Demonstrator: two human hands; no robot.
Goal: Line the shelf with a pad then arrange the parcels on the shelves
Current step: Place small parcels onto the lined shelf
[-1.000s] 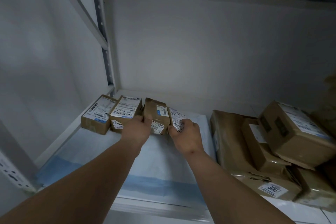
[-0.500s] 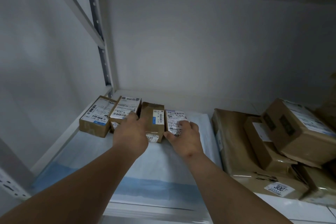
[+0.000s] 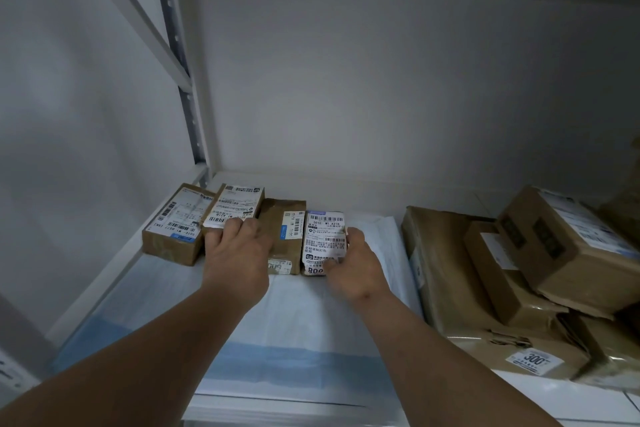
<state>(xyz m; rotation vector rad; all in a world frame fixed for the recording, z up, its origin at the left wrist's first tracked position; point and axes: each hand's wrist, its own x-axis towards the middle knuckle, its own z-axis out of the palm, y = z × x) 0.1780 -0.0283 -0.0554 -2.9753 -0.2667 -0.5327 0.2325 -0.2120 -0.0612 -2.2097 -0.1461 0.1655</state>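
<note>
Head view: four small labelled parcels sit in a row on the white-and-blue pad [image 3: 277, 329] at the shelf's 11 o'clock. Left hand [image 3: 239, 253] rests flat-fingered on the second parcel [image 3: 235, 206] and third parcel [image 3: 282, 232]; right hand [image 3: 356, 265] pinches the fourth parcel [image 3: 323, 241]. Larger cartons [image 3: 485, 274] pile at 3 o'clock.

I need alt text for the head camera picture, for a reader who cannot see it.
Two hands straighten a row of four small parcels on a white and blue pad lining a shelf: the left hand rests on the middle ones, the right hand grips the rightmost. Larger parcels lie piled at right.
</note>
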